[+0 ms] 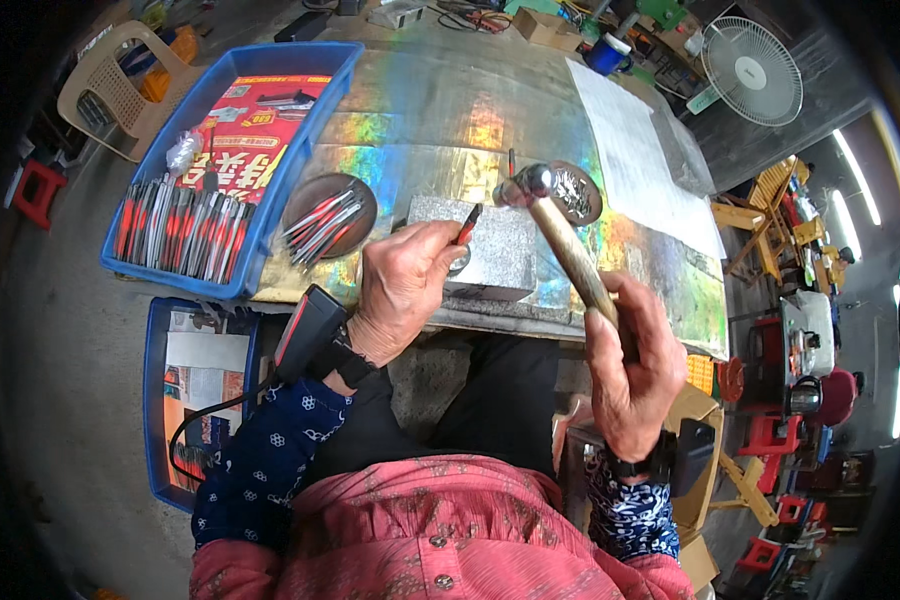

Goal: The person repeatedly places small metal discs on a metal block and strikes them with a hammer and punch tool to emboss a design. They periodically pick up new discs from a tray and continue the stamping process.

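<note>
My left hand is closed around a small slim red piece with a dark pointed tip; the rest of it hides in my fingers, so its kind cannot be made out. That hand rests at the left part of a speckled grey block by the table's near edge. In my right hand I grip a hammer by its wooden handle, its metal head raised over the block's right side. Left of the block, a round dish holds several slim red and silver pieces. Behind the hammer head, another round dish contains small metal bits.
A blue tray at the left holds rows of red, black and silver pieces. Below it stands a second blue tray. White paper covers the table's right side, with a fan beyond. An orange basket stands at the right.
</note>
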`<action>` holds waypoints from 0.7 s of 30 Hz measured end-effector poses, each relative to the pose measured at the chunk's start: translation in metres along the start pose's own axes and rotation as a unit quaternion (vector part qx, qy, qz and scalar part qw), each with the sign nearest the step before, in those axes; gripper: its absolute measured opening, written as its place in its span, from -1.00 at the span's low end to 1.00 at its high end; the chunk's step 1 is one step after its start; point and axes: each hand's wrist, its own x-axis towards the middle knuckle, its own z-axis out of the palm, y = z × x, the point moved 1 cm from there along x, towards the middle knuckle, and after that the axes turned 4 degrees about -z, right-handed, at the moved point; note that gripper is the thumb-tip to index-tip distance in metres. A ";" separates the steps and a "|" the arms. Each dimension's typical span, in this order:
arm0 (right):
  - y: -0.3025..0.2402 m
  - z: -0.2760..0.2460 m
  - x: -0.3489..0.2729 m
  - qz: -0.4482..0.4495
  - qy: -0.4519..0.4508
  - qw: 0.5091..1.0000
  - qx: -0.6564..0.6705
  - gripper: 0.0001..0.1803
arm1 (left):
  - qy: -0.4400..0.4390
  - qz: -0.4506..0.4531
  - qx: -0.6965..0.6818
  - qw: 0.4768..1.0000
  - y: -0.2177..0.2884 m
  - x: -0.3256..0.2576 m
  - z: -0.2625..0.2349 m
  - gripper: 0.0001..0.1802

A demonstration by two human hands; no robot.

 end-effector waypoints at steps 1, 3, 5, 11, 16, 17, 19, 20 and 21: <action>-0.006 -0.001 0.000 -0.017 0.009 1.000 0.010 -0.69 | 0.000 -0.002 0.002 1.000 0.000 0.000 0.000 -0.86; -0.016 -0.005 -0.001 -0.049 0.028 0.998 0.042 -0.68 | -0.004 -0.009 0.004 1.000 0.001 -0.001 0.000 -0.86; -0.019 -0.007 0.002 -0.065 0.006 0.998 0.012 -0.66 | -0.007 -0.006 0.013 1.000 0.002 -0.002 -0.001 -0.84; -0.032 -0.027 0.004 -0.093 0.008 0.996 -0.005 -0.64 | -0.009 -0.009 0.016 1.000 0.002 -0.003 -0.001 -0.83; -0.031 -0.025 0.006 -0.146 0.049 0.988 0.005 -0.59 | -0.011 -0.002 0.023 1.000 0.001 -0.003 0.000 -0.83; -0.026 -0.019 0.010 -0.098 -0.029 0.993 -0.058 -0.60 | -0.012 0.001 0.027 1.000 0.001 -0.003 0.000 -0.83; -0.019 -0.009 0.013 0.011 -0.088 0.996 0.015 -0.63 | -0.005 0.003 0.024 1.000 0.002 -0.004 0.000 -0.83; -0.018 -0.010 0.015 -0.008 -0.077 0.997 0.014 -0.63 | 0.003 0.005 0.024 1.000 0.001 -0.002 0.000 -0.83; -0.019 -0.010 0.015 -0.041 -0.061 0.997 0.033 -0.63 | -0.001 0.001 0.023 1.000 0.002 -0.004 0.000 -0.83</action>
